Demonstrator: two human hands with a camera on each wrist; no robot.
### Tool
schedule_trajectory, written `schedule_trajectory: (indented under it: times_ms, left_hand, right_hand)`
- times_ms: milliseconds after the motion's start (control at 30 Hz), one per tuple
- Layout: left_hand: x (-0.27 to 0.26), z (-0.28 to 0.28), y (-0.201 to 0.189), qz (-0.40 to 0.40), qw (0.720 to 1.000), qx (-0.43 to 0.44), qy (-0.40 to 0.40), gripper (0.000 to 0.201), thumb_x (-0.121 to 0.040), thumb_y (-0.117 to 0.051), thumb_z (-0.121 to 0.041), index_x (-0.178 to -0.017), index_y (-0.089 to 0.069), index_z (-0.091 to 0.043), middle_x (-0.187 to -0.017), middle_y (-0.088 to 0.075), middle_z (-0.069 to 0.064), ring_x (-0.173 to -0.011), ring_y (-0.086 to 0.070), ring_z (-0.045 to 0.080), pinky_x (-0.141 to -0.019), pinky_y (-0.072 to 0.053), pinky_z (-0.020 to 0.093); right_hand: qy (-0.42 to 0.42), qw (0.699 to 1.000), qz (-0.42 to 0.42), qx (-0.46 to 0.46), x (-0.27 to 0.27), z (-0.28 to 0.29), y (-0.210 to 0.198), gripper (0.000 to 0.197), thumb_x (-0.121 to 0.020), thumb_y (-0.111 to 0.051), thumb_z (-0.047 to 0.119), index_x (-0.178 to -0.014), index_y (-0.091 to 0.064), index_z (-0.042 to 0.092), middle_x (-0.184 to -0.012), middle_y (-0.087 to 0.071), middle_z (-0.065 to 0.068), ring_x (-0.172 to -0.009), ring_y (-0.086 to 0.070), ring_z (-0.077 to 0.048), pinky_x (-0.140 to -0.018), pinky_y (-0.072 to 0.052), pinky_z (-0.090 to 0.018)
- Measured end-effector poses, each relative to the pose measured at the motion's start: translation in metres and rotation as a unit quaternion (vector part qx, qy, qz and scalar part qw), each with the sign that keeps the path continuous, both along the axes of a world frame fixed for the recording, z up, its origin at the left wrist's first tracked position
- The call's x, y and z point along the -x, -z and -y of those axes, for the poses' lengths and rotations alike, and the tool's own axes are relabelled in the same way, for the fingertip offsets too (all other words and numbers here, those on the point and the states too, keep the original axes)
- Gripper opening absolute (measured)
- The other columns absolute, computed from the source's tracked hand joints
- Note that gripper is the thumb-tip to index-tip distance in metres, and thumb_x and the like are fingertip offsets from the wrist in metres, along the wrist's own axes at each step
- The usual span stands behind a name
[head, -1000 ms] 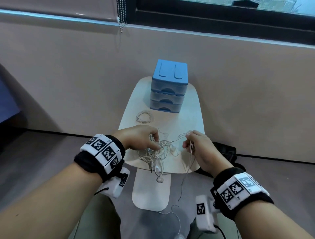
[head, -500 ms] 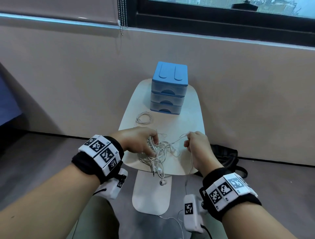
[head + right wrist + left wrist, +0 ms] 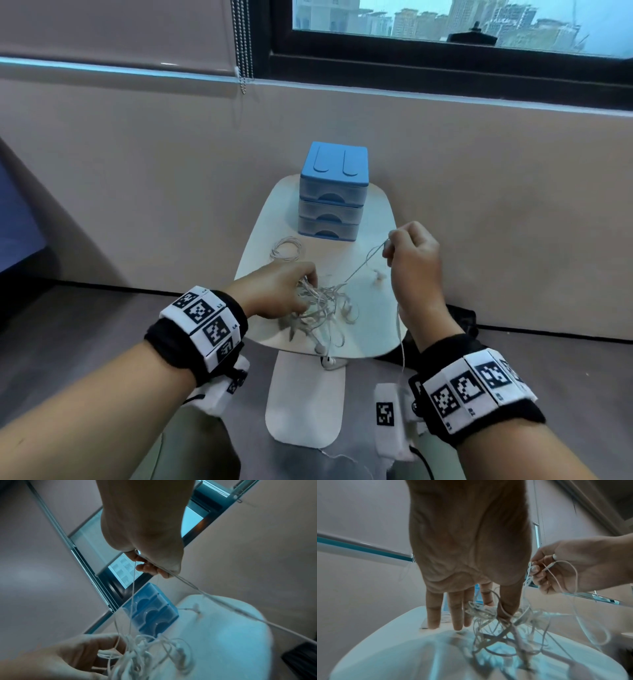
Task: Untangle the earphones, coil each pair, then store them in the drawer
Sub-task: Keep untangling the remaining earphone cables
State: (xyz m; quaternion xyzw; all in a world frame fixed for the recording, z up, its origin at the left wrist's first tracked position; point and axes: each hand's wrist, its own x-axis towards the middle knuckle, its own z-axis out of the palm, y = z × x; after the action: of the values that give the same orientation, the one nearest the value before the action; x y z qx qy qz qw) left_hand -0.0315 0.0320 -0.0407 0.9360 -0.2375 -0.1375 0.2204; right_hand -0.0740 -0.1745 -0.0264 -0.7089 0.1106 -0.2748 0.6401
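A tangle of white earphones [image 3: 325,306] lies at the near edge of the small white table [image 3: 373,329], with earbuds dangling over the rim. My left hand [image 3: 305,291] holds the tangle in place: in the left wrist view the cords gather between thumb and forefinger [image 3: 488,612], and the other fingers point straight down at the tabletop. My right hand [image 3: 388,245] is raised above the table's right side and pinches one cable [image 3: 359,270], stretched taut out of the tangle. A second length hangs from it toward the floor. One coiled pair [image 3: 286,248] lies in front of the blue drawer unit [image 3: 332,195].
The drawer unit's three drawers are all closed; it stands at the table's far end against the wall. A loose earbud [image 3: 378,278] lies on the table under my right hand. On the floor to the right sits a black bag [image 3: 460,318]. The table's white base [image 3: 305,401] is below.
My right hand has risen and moved away to the right, drawing one cable taut out of the tangle. My left hand has stayed on the tangle. The head view has tilted upward.
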Motion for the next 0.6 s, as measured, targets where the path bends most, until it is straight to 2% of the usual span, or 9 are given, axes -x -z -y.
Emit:
schedule_trajectory:
  times_ms: [67,133,167,233,333,433,533,600]
  left_hand:
    - [0.0,0.0,-0.003,-0.001,0.999,0.036,-0.006,0.026,-0.084,-0.073,-0.017,-0.104,-0.061,-0.031,-0.093,-0.057,-0.012,-0.079,-0.054,0.005,-0.064,-0.04,0.021]
    - [0.003,0.002,-0.005,-0.021,0.997,0.073,-0.007,0.027,-0.084,-0.075,-0.016,-0.104,-0.064,-0.031,-0.096,-0.061,-0.012,-0.08,-0.057,0.004,-0.065,-0.04,0.018]
    - [0.004,0.002,-0.005,-0.024,0.996,0.086,-0.002,0.028,-0.083,-0.075,-0.015,-0.103,-0.065,-0.032,-0.098,-0.063,-0.01,-0.081,-0.059,0.006,-0.067,-0.041,0.018]
    - [0.008,0.002,-0.004,-0.021,0.995,0.1,0.008,0.027,-0.084,-0.073,-0.013,-0.101,-0.065,-0.032,-0.1,-0.065,-0.007,-0.082,-0.06,0.007,-0.069,-0.043,0.019]
    - [0.012,0.001,-0.001,-0.028,0.992,0.123,0.0,0.023,-0.088,-0.068,-0.011,-0.102,-0.066,-0.03,-0.096,-0.065,-0.007,-0.079,-0.061,0.005,-0.069,-0.045,0.018]
    - [0.016,0.001,0.003,-0.09,0.98,0.174,-0.02,0.019,-0.092,-0.066,-0.011,-0.102,-0.068,-0.027,-0.093,-0.068,-0.003,-0.077,-0.064,0.01,-0.075,-0.054,0.024]
    - [0.026,0.004,0.005,-0.188,0.963,0.194,0.005,0.009,-0.098,-0.065,-0.014,-0.106,-0.067,-0.017,-0.086,-0.066,0.001,-0.072,-0.057,0.011,-0.063,-0.047,0.023]
    - [0.031,0.006,0.006,-0.238,0.954,0.179,0.032,0.009,-0.099,-0.065,-0.019,-0.107,-0.066,-0.015,-0.084,-0.062,0.001,-0.073,-0.053,0.013,-0.062,-0.042,0.026]
  right_hand:
    - [0.001,0.999,0.028,0.017,-0.003,-0.001,-0.012,0.018,-0.086,-0.05,0.016,-0.072,-0.049,0.006,-0.067,-0.056,-0.004,-0.067,-0.049,-0.017,-0.065,-0.041,-0.038]
    - [0.001,0.998,0.04,0.049,-0.007,-0.002,-0.019,0.019,-0.087,-0.05,0.017,-0.076,-0.049,0.002,-0.07,-0.059,-0.012,-0.067,-0.05,-0.02,-0.065,-0.043,-0.04]
    - [0.001,0.997,0.04,0.067,-0.01,-0.003,-0.021,0.019,-0.087,-0.05,0.017,-0.077,-0.049,0.002,-0.073,-0.061,-0.016,-0.067,-0.051,-0.024,-0.065,-0.044,-0.041]
    - [-0.01,0.996,0.035,0.083,-0.014,-0.006,-0.023,0.018,-0.088,-0.05,0.018,-0.075,-0.051,0.006,-0.073,-0.065,-0.013,-0.072,-0.058,-0.035,-0.067,-0.049,-0.046]
    - [-0.053,0.997,0.011,0.053,-0.014,-0.009,-0.02,0.019,-0.092,-0.048,0.015,-0.074,-0.05,0.015,-0.068,-0.071,-0.005,-0.076,-0.067,-0.037,-0.072,-0.053,-0.048]
    - [-0.09,0.996,-0.021,0.012,-0.01,-0.01,-0.009,0.014,-0.099,-0.047,0.016,-0.087,-0.05,0.009,-0.068,-0.074,-0.015,-0.066,-0.065,-0.039,-0.069,-0.052,-0.047]
    - [-0.081,0.994,-0.067,0.0,-0.008,-0.009,0.009,0.017,-0.105,-0.047,0.024,-0.093,-0.05,0.011,-0.06,-0.071,-0.011,-0.056,-0.055,-0.026,-0.062,-0.047,-0.041]
    - [-0.062,0.995,-0.085,-0.002,-0.008,-0.007,0.02,0.018,-0.104,-0.049,0.028,-0.091,-0.05,0.015,-0.052,-0.063,-0.003,-0.056,-0.052,-0.022,-0.06,-0.042,-0.039]
